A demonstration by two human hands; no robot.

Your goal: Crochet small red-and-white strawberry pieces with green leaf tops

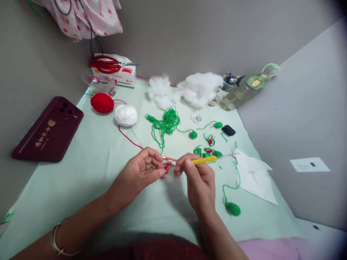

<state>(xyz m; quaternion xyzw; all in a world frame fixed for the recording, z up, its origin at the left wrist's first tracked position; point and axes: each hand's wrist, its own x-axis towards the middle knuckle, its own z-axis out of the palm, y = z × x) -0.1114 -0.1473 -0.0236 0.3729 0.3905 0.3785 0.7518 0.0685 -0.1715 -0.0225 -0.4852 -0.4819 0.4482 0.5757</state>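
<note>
My left hand point(145, 168) pinches a small piece of red crochet work point(166, 168) between thumb and fingers. My right hand point(197, 177) grips a crochet hook with a yellow handle point(204, 160), its thin metal end pointing left to the red piece. Whether the hook tip sits inside a loop is too small to tell. Red yarn point(130, 139) runs from near my left hand back toward a white yarn ball point(126, 115) and a red yarn ball point(102, 103). Behind my hands lies an orange-handled tool point(169, 159), partly hidden.
Tangled green yarn point(168, 122) and white stuffing point(199, 88) lie farther back. Small green crocheted pieces point(217, 153) and white tissue point(253, 173) are on the right. Red scissors point(107, 65) rest on a box point(124, 77); a phone point(48, 130) is at left, a bottle point(245, 90) back right.
</note>
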